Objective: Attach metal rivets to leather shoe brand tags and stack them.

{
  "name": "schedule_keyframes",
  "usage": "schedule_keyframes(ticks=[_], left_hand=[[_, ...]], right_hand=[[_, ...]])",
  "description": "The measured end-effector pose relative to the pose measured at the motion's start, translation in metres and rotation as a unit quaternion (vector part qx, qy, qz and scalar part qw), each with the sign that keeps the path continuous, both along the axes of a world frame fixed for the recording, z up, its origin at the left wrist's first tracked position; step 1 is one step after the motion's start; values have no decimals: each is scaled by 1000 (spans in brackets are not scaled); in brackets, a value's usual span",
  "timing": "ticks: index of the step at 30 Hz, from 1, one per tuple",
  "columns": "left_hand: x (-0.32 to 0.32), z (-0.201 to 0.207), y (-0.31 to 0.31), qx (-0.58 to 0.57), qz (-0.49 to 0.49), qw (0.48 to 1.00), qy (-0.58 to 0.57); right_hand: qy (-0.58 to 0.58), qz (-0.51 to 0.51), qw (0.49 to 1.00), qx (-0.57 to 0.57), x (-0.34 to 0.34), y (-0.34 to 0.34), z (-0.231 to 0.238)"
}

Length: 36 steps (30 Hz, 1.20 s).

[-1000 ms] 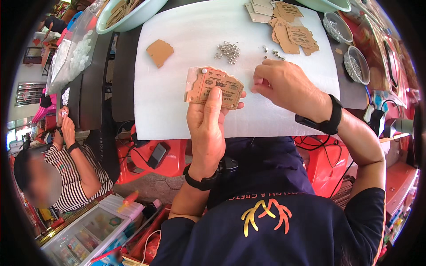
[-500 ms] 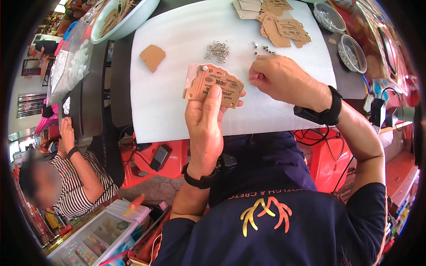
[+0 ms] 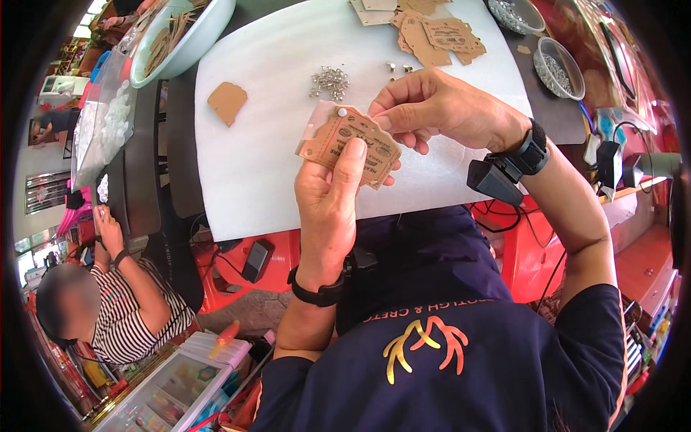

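My left hand (image 3: 331, 191) grips a brown printed card (image 3: 353, 140) with a wavy edge, thumb across its face and fingers behind. A pale, see-through layer (image 3: 317, 121) sticks out past the card's left side. One round silvery stud (image 3: 342, 112) sits at its upper left corner. At the upper right corner of the card is my right hand (image 3: 425, 108), thumb and forefinger pinched together; whatever they hold is hidden. Beyond the card lies a small heap of metal rivets (image 3: 330, 84), and a few silvery caps (image 3: 391, 68) lie near my right knuckles.
Brown cards (image 3: 446, 36) are piled at the far side of the white sheet (image 3: 259, 173). One blank brown piece (image 3: 227, 103) lies left. Two clear bowls (image 3: 559, 68) of small parts stand right, a pale green basin (image 3: 188, 54) far left. A person (image 3: 137, 302) sits at the left.
My right hand has moved left from beside the caps to the card's upper right corner. The card has tilted slightly clockwise in my left hand.
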<state>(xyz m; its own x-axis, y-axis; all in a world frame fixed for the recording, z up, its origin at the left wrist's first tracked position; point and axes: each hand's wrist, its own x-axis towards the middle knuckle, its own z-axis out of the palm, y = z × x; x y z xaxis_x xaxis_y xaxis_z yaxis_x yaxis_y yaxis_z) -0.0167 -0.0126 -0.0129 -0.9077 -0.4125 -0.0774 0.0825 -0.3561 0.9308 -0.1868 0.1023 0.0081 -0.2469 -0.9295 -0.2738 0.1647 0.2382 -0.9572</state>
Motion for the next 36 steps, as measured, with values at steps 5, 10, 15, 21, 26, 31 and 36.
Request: schedule_keyframes(ticks=[5, 10, 15, 21, 26, 31, 36], left_hand=[[0, -2, 0, -15, 27, 1000, -4], [0, 3, 1, 1, 31, 999, -10], [1, 3, 0, -4, 35, 999, -15], [2, 1, 0, -32, 39, 999, -16], [2, 0, -2, -37, 44, 998, -12], [2, 0, -2, -39, 52, 998, -3], [-1, -4, -1, -77, 70, 995, 13]], right_hand=[[-26, 2, 1000, 8, 1, 0, 2], [-42, 5, 999, 9, 2, 0, 2], [-115, 14, 993, -1, -1, 0, -2], [-136, 7, 991, -2, -1, 1, -3], [-101, -23, 995, -12, 8, 0, 2], [13, -13, 998, -56, 14, 1, 4], [60, -43, 995, -68, 22, 0, -1]])
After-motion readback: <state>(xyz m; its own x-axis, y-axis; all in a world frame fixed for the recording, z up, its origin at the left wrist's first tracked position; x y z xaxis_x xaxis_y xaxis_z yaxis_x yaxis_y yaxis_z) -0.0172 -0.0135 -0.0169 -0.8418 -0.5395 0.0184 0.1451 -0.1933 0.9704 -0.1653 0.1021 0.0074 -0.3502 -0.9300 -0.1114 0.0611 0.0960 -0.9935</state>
